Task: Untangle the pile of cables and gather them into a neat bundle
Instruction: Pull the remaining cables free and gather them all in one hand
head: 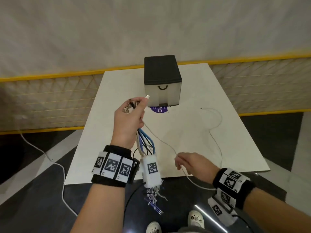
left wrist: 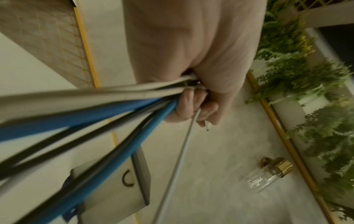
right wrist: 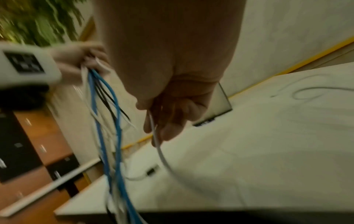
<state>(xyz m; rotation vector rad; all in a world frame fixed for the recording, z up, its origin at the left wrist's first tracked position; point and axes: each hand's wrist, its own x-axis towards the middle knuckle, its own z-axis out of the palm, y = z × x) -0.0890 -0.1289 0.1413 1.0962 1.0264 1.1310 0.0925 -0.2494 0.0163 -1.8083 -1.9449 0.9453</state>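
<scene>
My left hand (head: 130,115) is raised over the table and grips a bundle of blue, black and white cables (head: 145,142) near their plugs; the cables hang down past the wrist. A thin white cable (head: 161,140) runs from that fist, its plug (head: 147,96) sticking out on top, down to my right hand (head: 186,163), which pinches it near the table's front edge. From there the thin cable loops across the table to its free end (head: 202,108). The left wrist view shows the gripped bundle (left wrist: 114,103); the right wrist view shows the pinched thin cable (right wrist: 159,145).
A small drawer box (head: 162,81) with a black top stands at the back of the white table (head: 193,132), over a purple sticker (head: 159,109). A white cord (head: 55,163) trails on the floor at left. A yellow-edged mesh barrier (head: 50,98) runs behind.
</scene>
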